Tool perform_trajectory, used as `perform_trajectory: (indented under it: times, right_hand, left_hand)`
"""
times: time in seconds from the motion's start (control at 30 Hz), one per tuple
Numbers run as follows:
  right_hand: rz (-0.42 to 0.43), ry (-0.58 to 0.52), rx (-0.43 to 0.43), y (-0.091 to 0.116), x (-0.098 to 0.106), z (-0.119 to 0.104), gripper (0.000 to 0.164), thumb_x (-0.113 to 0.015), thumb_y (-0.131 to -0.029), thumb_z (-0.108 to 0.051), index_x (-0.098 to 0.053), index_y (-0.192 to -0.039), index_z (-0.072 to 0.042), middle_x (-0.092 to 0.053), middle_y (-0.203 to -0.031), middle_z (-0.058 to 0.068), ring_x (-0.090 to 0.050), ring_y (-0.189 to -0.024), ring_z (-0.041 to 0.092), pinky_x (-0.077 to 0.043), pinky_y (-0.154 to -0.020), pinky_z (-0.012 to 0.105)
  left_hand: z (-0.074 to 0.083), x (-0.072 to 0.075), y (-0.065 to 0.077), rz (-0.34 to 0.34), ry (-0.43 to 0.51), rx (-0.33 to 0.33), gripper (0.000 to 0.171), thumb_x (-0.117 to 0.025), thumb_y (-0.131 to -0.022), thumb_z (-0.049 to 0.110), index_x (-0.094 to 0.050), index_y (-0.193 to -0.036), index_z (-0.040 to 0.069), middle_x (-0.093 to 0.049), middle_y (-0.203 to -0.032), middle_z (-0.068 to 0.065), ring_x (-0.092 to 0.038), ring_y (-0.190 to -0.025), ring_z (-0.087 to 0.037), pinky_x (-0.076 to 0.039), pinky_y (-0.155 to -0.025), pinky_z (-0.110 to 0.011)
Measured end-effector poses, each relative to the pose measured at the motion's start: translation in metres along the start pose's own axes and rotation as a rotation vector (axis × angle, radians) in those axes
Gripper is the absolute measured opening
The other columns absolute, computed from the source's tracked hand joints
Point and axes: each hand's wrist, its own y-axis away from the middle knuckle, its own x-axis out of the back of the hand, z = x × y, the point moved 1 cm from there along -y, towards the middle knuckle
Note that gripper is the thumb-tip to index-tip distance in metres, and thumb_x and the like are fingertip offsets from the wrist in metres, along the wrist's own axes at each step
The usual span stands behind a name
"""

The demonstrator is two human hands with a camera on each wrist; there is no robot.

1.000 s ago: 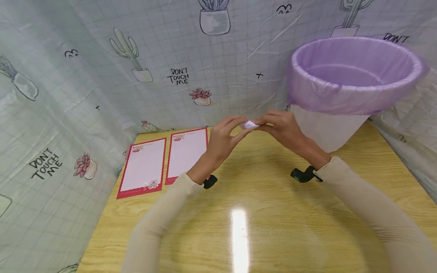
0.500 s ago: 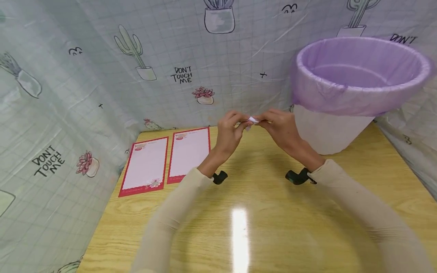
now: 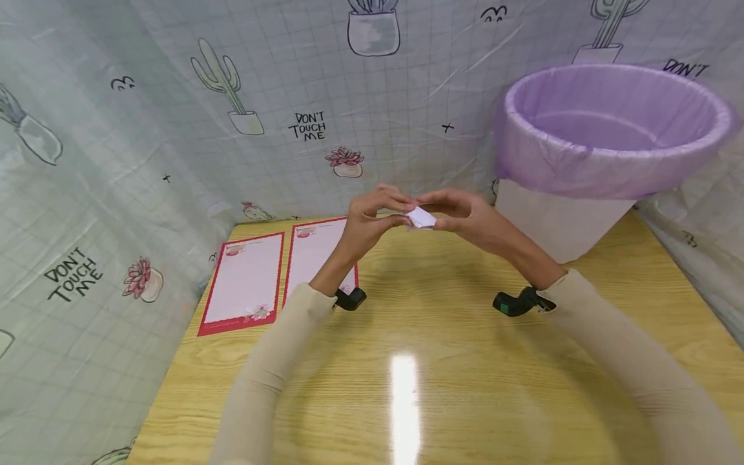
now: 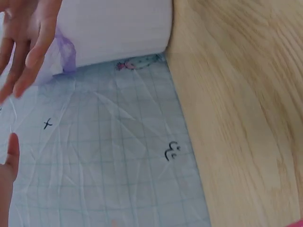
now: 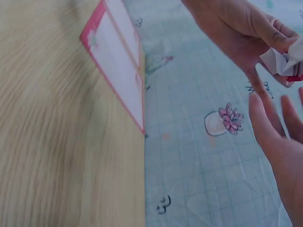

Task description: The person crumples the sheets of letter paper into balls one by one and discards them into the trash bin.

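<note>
Between both raised hands is a small piece of folded white paper (image 3: 421,218); in the right wrist view the folded paper (image 5: 279,61) shows a red edge. My left hand (image 3: 372,219) pinches its left side between thumb and fingers. From the other side, my right hand (image 3: 467,216) has its thumb at the right corner and fingertips along the upper edge. The left wrist view catches the right hand's loosely extended fingers (image 4: 28,61), with the paper out of frame.
Two red-bordered sheets, a left sheet (image 3: 243,281) and a right sheet (image 3: 314,252), lie at the back left of the wooden table (image 3: 442,361). At the back right stands a white bin (image 3: 564,219) lined with a purple bag (image 3: 587,171). A cactus-print sheet (image 3: 261,77) hangs behind.
The hands have turned the folded paper so that a broader white face shows. My left hand has shifted left, while the right hand's fingers have spread over the paper's top.
</note>
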Motion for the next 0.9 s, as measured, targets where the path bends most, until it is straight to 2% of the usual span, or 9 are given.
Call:
perform_trajectory:
  times: [0.1,0.17,0.27,0.43,0.53,0.67,0.77,0.9]
  right_hand:
    - [-0.140,-0.187,-0.012,-0.004,-0.003,0.003,0.078,-0.075,-0.095,-0.024,-0.034,-0.153,0.009,-0.050,-0.147,0.014,-0.054,-0.132,0.027,-0.047,-0.110,0.042]
    - [-0.195,-0.240,-0.007,-0.005,-0.006,0.004,0.086,-0.077,-0.093,-0.028,-0.030,-0.154,0.010,-0.049,-0.147,0.015,-0.056,-0.130,0.028,-0.044,-0.111,0.044]
    - [-0.242,-0.322,0.014,-0.007,-0.009,0.005,0.083,-0.077,-0.092,-0.031,-0.036,-0.153,0.007,-0.050,-0.146,0.017,-0.057,-0.130,0.029,-0.044,-0.111,0.045]
    - [-0.245,-0.389,0.039,-0.007,-0.008,0.006,0.064,-0.079,-0.091,-0.030,-0.055,-0.143,-0.003,-0.056,-0.139,0.015,-0.059,-0.124,0.027,-0.048,-0.108,0.043]
    - [-0.205,-0.347,0.038,-0.005,-0.007,0.006,0.053,-0.080,-0.091,-0.021,-0.061,-0.138,-0.006,-0.062,-0.131,0.013,-0.063,-0.117,0.024,-0.051,-0.105,0.040]
    - [-0.145,-0.304,0.039,-0.002,-0.008,0.006,0.044,-0.077,-0.092,-0.010,-0.065,-0.134,-0.007,-0.067,-0.126,0.010,-0.067,-0.112,0.022,-0.054,-0.100,0.039]
    - [-0.075,-0.289,0.065,0.001,-0.010,0.007,0.041,-0.077,-0.091,-0.007,-0.068,-0.130,-0.007,-0.070,-0.123,0.010,-0.070,-0.107,0.022,-0.057,-0.096,0.038]
    - [0.064,-0.268,0.053,0.004,-0.014,0.008,0.038,-0.080,-0.086,-0.004,-0.074,-0.123,-0.009,-0.074,-0.116,0.009,-0.073,-0.098,0.021,-0.060,-0.087,0.032]
  left_hand:
    - [0.001,-0.002,-0.001,0.001,0.026,-0.015,0.030,-0.076,-0.081,0.017,-0.076,-0.099,-0.007,-0.076,-0.111,0.004,-0.054,-0.104,-0.024,-0.043,-0.095,-0.040]
    - [0.002,-0.002,-0.003,-0.005,0.036,-0.016,0.032,-0.074,-0.082,0.020,-0.076,-0.099,-0.007,-0.075,-0.112,0.009,-0.050,-0.105,-0.023,-0.040,-0.096,-0.039]
    - [0.006,0.000,-0.007,-0.019,0.049,-0.023,0.031,-0.074,-0.083,0.021,-0.076,-0.098,-0.006,-0.074,-0.112,0.013,-0.048,-0.105,-0.022,-0.039,-0.097,-0.039]
    - [0.009,0.004,-0.012,-0.094,0.071,-0.035,0.023,-0.074,-0.083,0.017,-0.077,-0.094,-0.003,-0.074,-0.113,0.013,-0.047,-0.106,-0.023,-0.037,-0.103,-0.042]
    - [0.010,0.005,-0.014,-0.132,0.049,-0.043,0.019,-0.074,-0.084,0.013,-0.077,-0.094,-0.002,-0.075,-0.112,0.009,-0.048,-0.104,-0.023,-0.037,-0.101,-0.042]
    - [0.010,0.005,-0.015,-0.164,0.018,-0.055,0.016,-0.075,-0.083,0.007,-0.077,-0.096,-0.003,-0.076,-0.109,-0.006,-0.047,-0.102,-0.024,-0.037,-0.095,-0.041]
    - [0.009,0.004,-0.015,-0.174,-0.006,-0.056,0.015,-0.075,-0.083,0.003,-0.078,-0.097,-0.002,-0.075,-0.106,-0.015,-0.047,-0.100,-0.023,-0.039,-0.093,-0.040]
    - [0.008,0.003,-0.015,-0.169,-0.031,-0.051,0.016,-0.076,-0.081,-0.003,-0.078,-0.096,-0.002,-0.074,-0.105,-0.018,-0.048,-0.099,-0.022,-0.040,-0.091,-0.038]
